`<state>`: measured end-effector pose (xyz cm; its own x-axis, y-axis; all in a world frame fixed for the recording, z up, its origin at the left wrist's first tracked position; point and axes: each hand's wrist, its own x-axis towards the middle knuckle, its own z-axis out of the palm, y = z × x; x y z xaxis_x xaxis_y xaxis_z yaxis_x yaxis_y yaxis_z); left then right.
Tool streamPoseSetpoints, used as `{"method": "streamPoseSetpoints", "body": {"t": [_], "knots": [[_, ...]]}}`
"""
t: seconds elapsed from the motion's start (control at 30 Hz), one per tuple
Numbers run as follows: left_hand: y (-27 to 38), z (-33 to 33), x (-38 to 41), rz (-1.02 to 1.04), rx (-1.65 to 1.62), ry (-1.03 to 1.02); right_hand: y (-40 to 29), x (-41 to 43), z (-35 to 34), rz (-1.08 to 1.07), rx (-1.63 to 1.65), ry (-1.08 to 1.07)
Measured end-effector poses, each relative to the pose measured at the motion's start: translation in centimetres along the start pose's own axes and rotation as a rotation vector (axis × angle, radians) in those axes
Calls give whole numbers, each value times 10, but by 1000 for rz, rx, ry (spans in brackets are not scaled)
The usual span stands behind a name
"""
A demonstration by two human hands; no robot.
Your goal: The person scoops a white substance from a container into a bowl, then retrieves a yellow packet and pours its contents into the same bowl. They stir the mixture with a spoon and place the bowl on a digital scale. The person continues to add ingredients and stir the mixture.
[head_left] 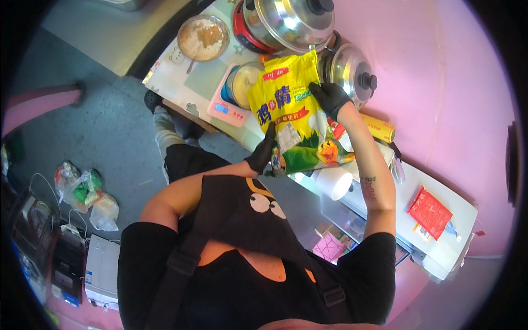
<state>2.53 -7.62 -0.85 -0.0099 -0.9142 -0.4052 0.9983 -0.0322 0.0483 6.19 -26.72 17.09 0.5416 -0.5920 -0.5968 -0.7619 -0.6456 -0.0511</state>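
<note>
Both my hands wear black gloves and hold a large yellow-and-green plastic bag of chicken bouillon seasoning point(284, 111) over the table. My right hand point(330, 99) grips its upper right edge. At the lower left side, my left hand point(264, 150) supports the bag. The bag is tilted, with its top end beside a metal bowl point(243, 84) of pale contents. That bowl sits on a pink digital kitchen scale point(228, 117) with a lit display; the bag covers part of it. Farther left, a steel bowl point(203, 37) holds white and brown powders, with a spoon handle sticking out.
Two lidded steel pots point(293, 20) point(350, 76) stand along the pink wall. A yellow cylinder point(378, 128) lies behind my right forearm, and a white cup point(336, 183) stands below the bag. A red packet point(430, 212) rests on the white surface at right. Plastic bags point(86, 192) lie on the floor.
</note>
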Motion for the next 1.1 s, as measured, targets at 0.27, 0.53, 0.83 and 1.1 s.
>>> {"method": "streamPoseSetpoints", "body": {"t": [0.27,0.53,0.83,1.1], "knots": [[13,36,-24,29,-2,14,-11,4,-5,-15,-20,0],[-6,17,-14,106,68,-70,-2,8,3,10,-8,-21],[13,29,-22,-87,12,-163,-9,1,-7,24,-3,-83],[-4,-3,-4,26,295,-70,18,-11,17,-20,2,54]]}}
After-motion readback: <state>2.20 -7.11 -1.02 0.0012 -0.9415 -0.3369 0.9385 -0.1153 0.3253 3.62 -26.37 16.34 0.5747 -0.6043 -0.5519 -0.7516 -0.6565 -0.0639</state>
